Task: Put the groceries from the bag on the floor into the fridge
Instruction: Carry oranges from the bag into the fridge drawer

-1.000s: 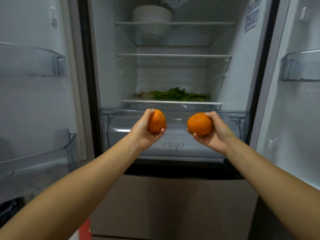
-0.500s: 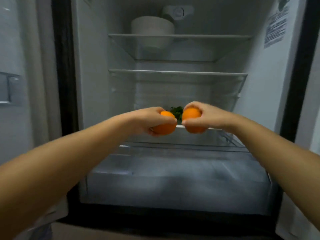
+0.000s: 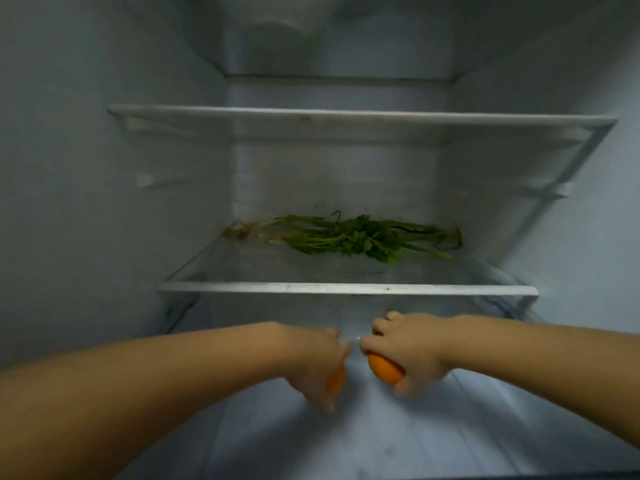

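I am looking deep into the open fridge. My left hand point(image 3: 317, 362) is wrapped over an orange point(image 3: 336, 379), of which only a sliver shows. My right hand point(image 3: 410, 351) grips a second orange point(image 3: 384, 370) from above. Both hands are palm down, side by side, low inside the clear drawer point(image 3: 381, 441) under the bottom glass shelf point(image 3: 346, 288). A bunch of green herbs point(image 3: 349, 237) lies at the back of that shelf. The bag on the floor is out of view.
A second glass shelf point(image 3: 360, 116) spans the fridge above, and a white bowl point(image 3: 273, 32) shows dimly through the top. The white side walls point(image 3: 104, 202) close in on both sides.
My head has moved closer into the fridge. Both hands, each still holding its orange, have dropped from shelf height down into the drawer.
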`<act>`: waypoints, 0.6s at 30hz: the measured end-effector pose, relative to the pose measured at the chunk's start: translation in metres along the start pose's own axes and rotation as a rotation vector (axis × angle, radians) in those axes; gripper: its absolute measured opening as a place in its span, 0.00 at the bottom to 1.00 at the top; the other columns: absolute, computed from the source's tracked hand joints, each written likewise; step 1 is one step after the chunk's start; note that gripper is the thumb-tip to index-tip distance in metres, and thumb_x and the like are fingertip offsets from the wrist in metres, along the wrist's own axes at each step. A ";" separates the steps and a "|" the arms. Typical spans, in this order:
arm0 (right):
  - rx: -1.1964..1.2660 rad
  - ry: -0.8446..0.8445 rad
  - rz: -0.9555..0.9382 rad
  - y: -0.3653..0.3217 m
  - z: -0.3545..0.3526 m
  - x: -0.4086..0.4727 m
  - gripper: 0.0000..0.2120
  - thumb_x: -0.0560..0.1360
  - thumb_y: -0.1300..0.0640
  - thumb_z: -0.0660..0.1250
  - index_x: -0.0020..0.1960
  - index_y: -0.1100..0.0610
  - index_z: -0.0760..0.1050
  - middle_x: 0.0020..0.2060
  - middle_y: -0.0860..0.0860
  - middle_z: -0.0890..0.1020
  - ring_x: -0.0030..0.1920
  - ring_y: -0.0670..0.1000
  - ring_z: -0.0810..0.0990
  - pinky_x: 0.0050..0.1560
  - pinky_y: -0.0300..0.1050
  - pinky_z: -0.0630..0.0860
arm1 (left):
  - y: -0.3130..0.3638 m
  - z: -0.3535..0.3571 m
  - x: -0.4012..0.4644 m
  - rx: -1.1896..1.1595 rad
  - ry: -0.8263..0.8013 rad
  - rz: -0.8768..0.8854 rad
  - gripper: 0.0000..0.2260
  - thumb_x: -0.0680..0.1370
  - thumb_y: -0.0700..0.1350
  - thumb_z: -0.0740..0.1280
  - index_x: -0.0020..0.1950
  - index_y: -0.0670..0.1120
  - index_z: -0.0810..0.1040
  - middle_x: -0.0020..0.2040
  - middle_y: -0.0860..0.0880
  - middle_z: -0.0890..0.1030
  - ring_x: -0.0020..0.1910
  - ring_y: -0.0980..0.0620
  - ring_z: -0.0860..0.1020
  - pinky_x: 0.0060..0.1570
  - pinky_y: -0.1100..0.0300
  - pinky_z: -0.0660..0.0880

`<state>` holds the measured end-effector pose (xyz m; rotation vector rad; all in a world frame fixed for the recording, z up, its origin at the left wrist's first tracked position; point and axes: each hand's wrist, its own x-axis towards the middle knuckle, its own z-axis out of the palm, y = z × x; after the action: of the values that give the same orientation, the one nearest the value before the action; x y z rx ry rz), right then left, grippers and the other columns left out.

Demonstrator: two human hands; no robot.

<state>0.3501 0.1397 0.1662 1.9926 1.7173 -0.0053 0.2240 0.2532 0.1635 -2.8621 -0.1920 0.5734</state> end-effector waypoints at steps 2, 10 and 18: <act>0.012 0.013 -0.004 0.003 0.015 0.008 0.30 0.74 0.48 0.65 0.71 0.50 0.58 0.65 0.58 0.65 0.64 0.60 0.65 0.59 0.54 0.70 | -0.012 0.019 0.008 0.053 0.115 0.056 0.28 0.75 0.52 0.69 0.67 0.40 0.62 0.64 0.40 0.65 0.59 0.40 0.72 0.51 0.51 0.71; 0.057 0.085 0.007 0.005 0.044 0.014 0.31 0.76 0.46 0.63 0.73 0.45 0.51 0.69 0.55 0.59 0.68 0.58 0.59 0.60 0.57 0.72 | -0.026 0.042 0.015 -0.120 0.249 0.031 0.27 0.76 0.53 0.66 0.69 0.43 0.61 0.65 0.43 0.64 0.62 0.44 0.68 0.53 0.57 0.67; -0.033 0.181 0.033 -0.001 0.048 0.020 0.28 0.78 0.50 0.60 0.75 0.49 0.52 0.73 0.58 0.54 0.71 0.60 0.55 0.60 0.56 0.72 | -0.025 0.049 0.025 0.117 0.281 -0.021 0.28 0.78 0.52 0.63 0.74 0.44 0.56 0.70 0.41 0.61 0.68 0.41 0.63 0.63 0.49 0.66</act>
<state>0.3681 0.1409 0.1176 2.0500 1.7822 0.2198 0.2256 0.2910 0.1158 -2.7829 -0.1361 0.1681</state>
